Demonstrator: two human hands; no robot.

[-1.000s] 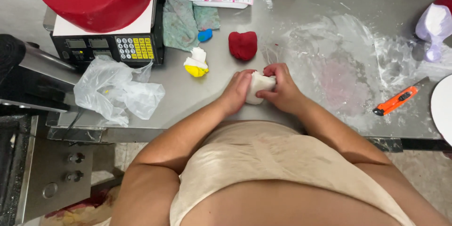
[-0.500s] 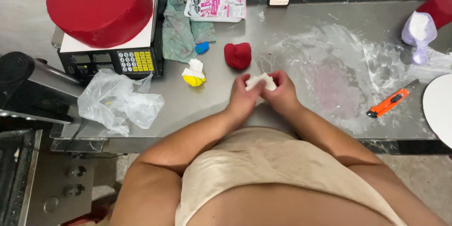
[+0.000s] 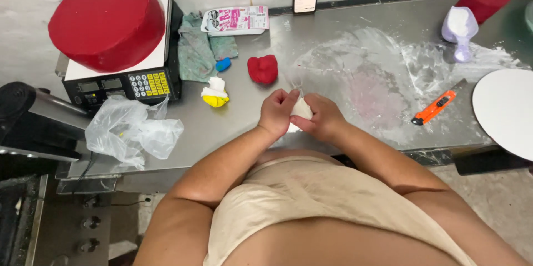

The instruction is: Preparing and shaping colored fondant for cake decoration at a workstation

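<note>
A big metal counter [image 3: 344,33] fills the view, with white powder spread over its right part. A big round red cake [image 3: 105,22] sits on a scale [image 3: 125,80] at the back left. A white round board [image 3: 508,110] lies at the right edge. A clear plastic bag [image 3: 133,133] lies crumpled near the front left, below the scale. A green cloth [image 3: 197,52] lies beside the scale. The left hand [image 3: 276,112] and the right hand [image 3: 322,116] meet near the front edge. Their fingers are curled tight around a white lump [image 3: 301,108], which they press between them, just above the counter. A red lump [image 3: 262,69] rests behind the hands. An orange knife [image 3: 436,108] lies to the right. A small yellow and white lump [image 3: 215,93] sits to the left.
</note>
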